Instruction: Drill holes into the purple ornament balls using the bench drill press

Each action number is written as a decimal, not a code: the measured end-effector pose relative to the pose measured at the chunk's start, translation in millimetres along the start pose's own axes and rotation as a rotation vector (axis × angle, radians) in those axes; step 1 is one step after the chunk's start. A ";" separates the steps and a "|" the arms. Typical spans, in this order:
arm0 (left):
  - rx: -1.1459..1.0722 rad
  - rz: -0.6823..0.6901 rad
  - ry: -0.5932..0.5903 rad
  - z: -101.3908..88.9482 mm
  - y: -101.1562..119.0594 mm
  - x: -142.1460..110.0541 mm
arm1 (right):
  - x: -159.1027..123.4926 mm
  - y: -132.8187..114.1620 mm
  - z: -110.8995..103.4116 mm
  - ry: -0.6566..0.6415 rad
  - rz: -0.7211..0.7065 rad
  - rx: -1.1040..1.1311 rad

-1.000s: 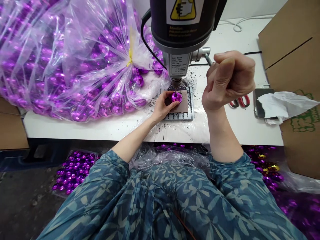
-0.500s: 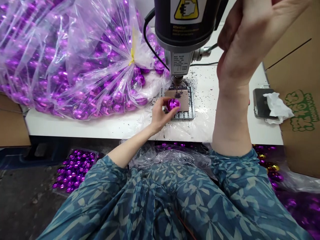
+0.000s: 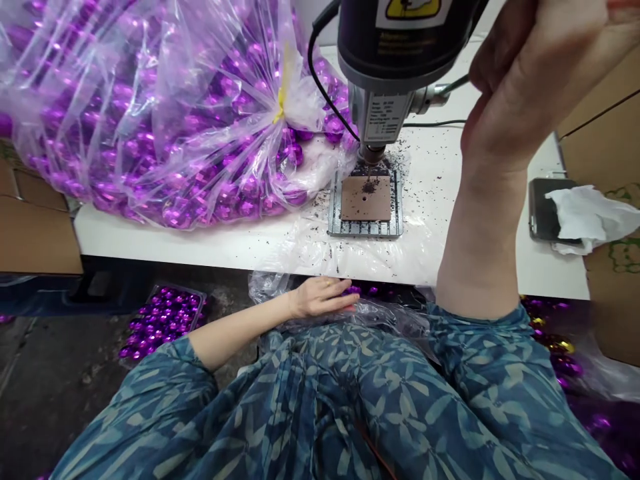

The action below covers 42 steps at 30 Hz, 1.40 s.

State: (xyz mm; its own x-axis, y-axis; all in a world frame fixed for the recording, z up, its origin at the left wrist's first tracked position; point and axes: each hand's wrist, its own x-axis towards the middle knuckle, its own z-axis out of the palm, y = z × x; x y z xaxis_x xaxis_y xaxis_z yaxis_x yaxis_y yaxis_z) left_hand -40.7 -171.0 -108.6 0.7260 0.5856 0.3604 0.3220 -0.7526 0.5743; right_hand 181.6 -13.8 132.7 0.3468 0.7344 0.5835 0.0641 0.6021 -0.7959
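Note:
My left hand [image 3: 323,298] lies palm down at the table's front edge, fingers stretched out, over a clear plastic bag [image 3: 385,319] on my lap. Shiny purple balls [image 3: 373,291] show just past its fingertips. At the upper right my right hand [image 3: 535,73] is raised, its fingers curled round the lever [image 3: 456,84] of a drill press [image 3: 395,57]; the grip itself is hidden. Under the chuck [image 3: 373,155] a brown board [image 3: 364,203] with a small hole rests on the slotted metal base [image 3: 365,229]. Dark shavings are scattered on and around it.
A big tied plastic bag of purple balls [image 3: 175,133] fills the table's left side. At the right lie a dark phone-like object [image 3: 543,210] and a crumpled tissue [image 3: 590,217], beside a cardboard box [image 3: 613,300]. A clear tray of purple balls [image 3: 163,317] stands low at left.
My left hand has left the board and come down toward my lap; the purple ball it held there is no longer seen in it. My right hand stays at the lever. The view has shifted slightly.

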 end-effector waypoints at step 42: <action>-1.178 -0.780 0.520 -82.8 -67.3 130.7 | 2.6 19.4 1.9 0.069 -0.284 0.231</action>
State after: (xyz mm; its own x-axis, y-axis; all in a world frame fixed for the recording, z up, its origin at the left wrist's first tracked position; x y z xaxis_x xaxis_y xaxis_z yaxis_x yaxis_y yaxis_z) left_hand -17.8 -18.8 -39.3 0.2358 0.9423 -0.2377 -0.3270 0.3072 0.8937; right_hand 182.0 0.3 119.0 0.4082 0.5095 0.7575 -0.0428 0.8395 -0.5416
